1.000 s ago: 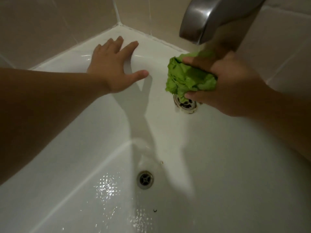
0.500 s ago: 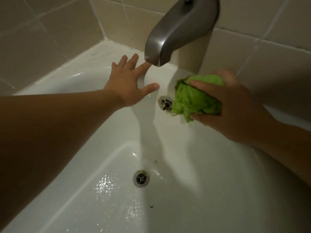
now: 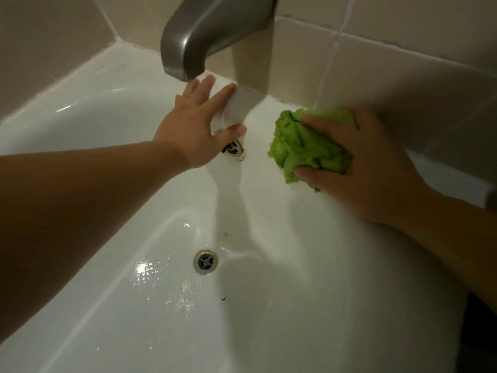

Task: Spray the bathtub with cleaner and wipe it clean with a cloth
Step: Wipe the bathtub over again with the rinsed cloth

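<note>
- The right hand [image 3: 368,162] grips a crumpled green cloth [image 3: 306,146] against the end wall of the white bathtub [image 3: 269,319].
- The left hand [image 3: 199,125], fingers spread flat, rests on the wall beside the round metal overflow fitting [image 3: 233,149].
- The brushed grey metal spout [image 3: 204,36] hangs above; the round metal floor drain [image 3: 205,261] sits below.

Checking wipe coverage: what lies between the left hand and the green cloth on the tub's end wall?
In the head view, only the overflow drain beside the left hand, then bare white tub wall up to the green cloth.

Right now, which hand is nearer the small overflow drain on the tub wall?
Left. The left hand lies spread right over the overflow drain, partly covering it. The right hand, gripping the green cloth, is off to its right.
</note>
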